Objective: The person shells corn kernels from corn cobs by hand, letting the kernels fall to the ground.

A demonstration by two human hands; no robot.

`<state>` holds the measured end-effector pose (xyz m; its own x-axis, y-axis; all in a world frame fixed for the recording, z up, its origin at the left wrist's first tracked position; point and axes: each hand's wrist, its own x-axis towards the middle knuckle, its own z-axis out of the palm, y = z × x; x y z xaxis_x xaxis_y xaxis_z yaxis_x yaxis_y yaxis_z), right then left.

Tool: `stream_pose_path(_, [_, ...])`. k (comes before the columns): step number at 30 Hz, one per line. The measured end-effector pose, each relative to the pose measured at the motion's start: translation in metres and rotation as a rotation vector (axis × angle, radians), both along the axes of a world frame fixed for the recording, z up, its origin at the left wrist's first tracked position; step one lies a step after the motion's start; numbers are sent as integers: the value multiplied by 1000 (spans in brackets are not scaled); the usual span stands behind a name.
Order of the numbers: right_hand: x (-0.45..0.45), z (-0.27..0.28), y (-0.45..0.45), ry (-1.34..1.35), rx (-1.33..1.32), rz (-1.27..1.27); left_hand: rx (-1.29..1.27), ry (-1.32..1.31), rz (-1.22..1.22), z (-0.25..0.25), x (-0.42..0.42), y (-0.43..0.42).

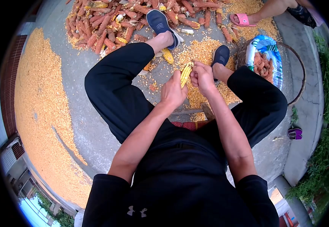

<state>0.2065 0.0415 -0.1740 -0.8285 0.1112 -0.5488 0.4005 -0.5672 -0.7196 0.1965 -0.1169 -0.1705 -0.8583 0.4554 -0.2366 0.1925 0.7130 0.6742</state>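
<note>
A yellow ear of corn (pixel 186 75) is in my left hand (pixel 173 90), whose fingers wrap round its lower end. The ear tilts up and to the right, and some of its rows look bare near the tip. My right hand (pixel 203 76) is closed beside the upper part of the ear, fingers curled in. Whether it holds loose kernels or anything else is hidden. Beneath both hands, loose corn kernels (pixel 202 53) are scattered on the concrete between my shoes. Another ear of corn (pixel 168 56) lies beside the shoe on the left.
A heap of reddish bare cobs (pixel 103 22) lies ahead. Right of my legs stands a lined basket (pixel 276 49) with a hooped handle, holding cobs. Kernels (pixel 39 102) spread widely at left, with a stick (pixel 67 145) there. Another person's foot in a pink sandal (pixel 243 20) is at upper right.
</note>
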Motion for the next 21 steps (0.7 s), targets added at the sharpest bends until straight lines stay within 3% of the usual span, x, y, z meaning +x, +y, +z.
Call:
stream_pose_path(3, [-2,11,-5,11,243,94,64,41,23,2,1,1])
stream_pose_path(11, [0,-7,-4,28,220,98,285,-84,24,-2,-1,1])
stream_pose_path(16, [1,2,-4,62,107,29,193,-77,62,5,-4,2])
stream_pose_path(21, [-2,5,-6,31,571,198,60,120,-7,9,-4,0])
